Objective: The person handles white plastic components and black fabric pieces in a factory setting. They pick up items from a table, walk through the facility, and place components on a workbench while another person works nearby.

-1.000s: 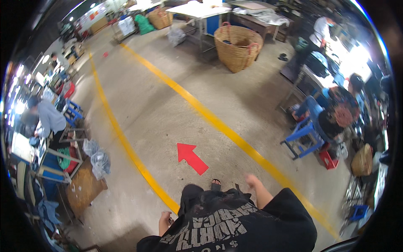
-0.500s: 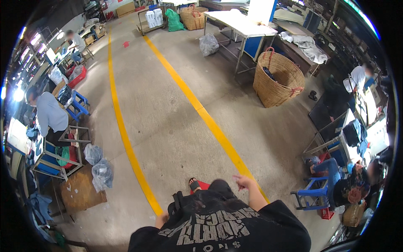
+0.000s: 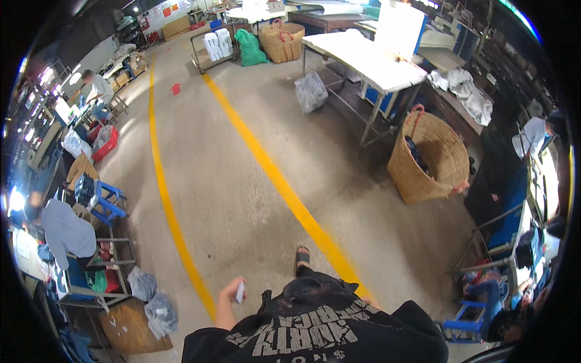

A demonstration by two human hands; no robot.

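Observation:
Out in front on the left, my left hand [image 3: 229, 291] is closed around a small flat white piece [image 3: 240, 293]; it could be paper or card, but its kind is not clear. My right hand [image 3: 371, 301] is low by my right side, mostly hidden behind my black shirt, so its fingers do not show. One sandalled foot [image 3: 302, 256] is forward on the concrete floor.
Two yellow lines [image 3: 273, 172] edge a walkway. To its right stand a wicker basket [image 3: 417, 175] and a white-topped table [image 3: 357, 57]. On the left, a seated person [image 3: 66, 227], blue stool [image 3: 110, 202] and plastic bags [image 3: 160, 314]. A trolley [image 3: 212, 57] stands ahead.
I have moved forward along the walkway; the basket and table are closer. My left hand has swung forward, showing the white piece, while my right hand has swung back beside me.

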